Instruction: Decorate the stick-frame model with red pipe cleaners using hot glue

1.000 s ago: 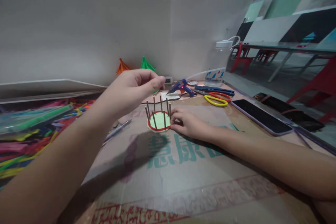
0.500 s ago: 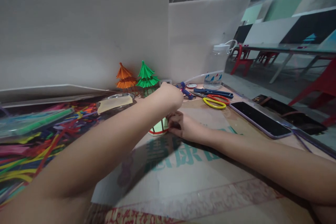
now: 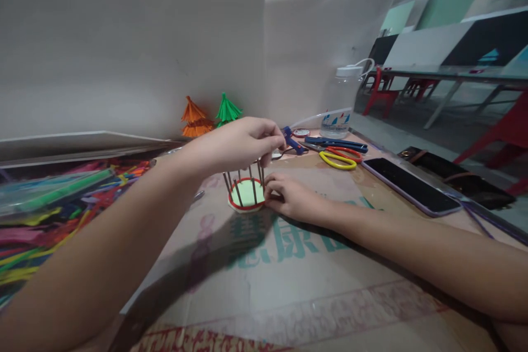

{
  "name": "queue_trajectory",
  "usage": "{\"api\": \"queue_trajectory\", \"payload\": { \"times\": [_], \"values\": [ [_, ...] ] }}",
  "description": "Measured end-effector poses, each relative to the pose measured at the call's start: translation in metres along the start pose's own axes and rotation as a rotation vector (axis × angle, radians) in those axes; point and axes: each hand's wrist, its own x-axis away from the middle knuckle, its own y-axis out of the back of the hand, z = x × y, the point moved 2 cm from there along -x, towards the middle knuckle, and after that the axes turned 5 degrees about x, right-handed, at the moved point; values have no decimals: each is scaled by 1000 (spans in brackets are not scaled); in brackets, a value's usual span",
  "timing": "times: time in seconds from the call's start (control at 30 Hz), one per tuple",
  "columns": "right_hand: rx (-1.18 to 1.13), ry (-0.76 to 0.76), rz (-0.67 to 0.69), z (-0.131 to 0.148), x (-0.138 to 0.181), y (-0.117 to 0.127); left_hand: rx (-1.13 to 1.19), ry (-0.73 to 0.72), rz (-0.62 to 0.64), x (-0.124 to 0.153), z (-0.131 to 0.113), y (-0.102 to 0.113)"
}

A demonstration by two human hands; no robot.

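Note:
A small round stand [image 3: 246, 193] with a pale green floor, a red rim and several upright brown sticks rests on the cardboard sheet. My left hand [image 3: 253, 142] arches over it from the left, fingers bent down and closed near the tops of its right-hand sticks. What those fingertips pinch, if anything, is hidden. Low on the stand's right side, my right hand [image 3: 286, 195] lies on the cardboard, its thumb and fingers closed on the edge. Behind my left hand are an orange tiered tree [image 3: 193, 118] and a partly covered green tree [image 3: 226, 110].
Colourful pipe cleaners [image 3: 78, 214] are heaped at left. Beyond my right hand lie a blue tool like a glue gun [image 3: 293, 143], scissors [image 3: 339, 158] and a phone [image 3: 408, 184]. A clear bottle [image 3: 340, 102] stands at the back. Cardboard [image 3: 289, 297] covers the table.
My left hand and forearm have moved, and the left hand's fingers and more of the stand now show. The right hand keeps its place at the stand's edge.

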Motion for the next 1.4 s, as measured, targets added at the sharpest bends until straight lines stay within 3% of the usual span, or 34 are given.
{"api": "queue_trajectory", "payload": {
  "times": [0.07,0.17,0.3,0.37,0.47,0.53,0.67,0.8,1.17,1.4],
  "values": [
    [5,-5,10,0,0,0,-72,-26,-160,22,-4,13],
    [26,-27,23,0,-1,1,-5,-47,-349,56,-1,29],
    [43,-23,37,-2,-2,1,86,75,-456,96,22,42],
    [36,-14,36,-3,-2,0,51,132,-452,108,32,46],
    [27,9,24,-4,-2,0,-58,155,-329,113,37,46],
    [20,28,20,-3,-1,0,-145,152,-256,107,40,44],
    [14,25,35,-1,-1,1,-188,98,-281,90,52,40],
    [22,14,38,2,-1,3,-217,161,-232,81,61,35],
    [2,27,43,-1,-1,2,-143,64,-123,92,46,21],
    [15,39,24,-1,-1,1,-4,54,-222,94,37,18]
  ]
}}
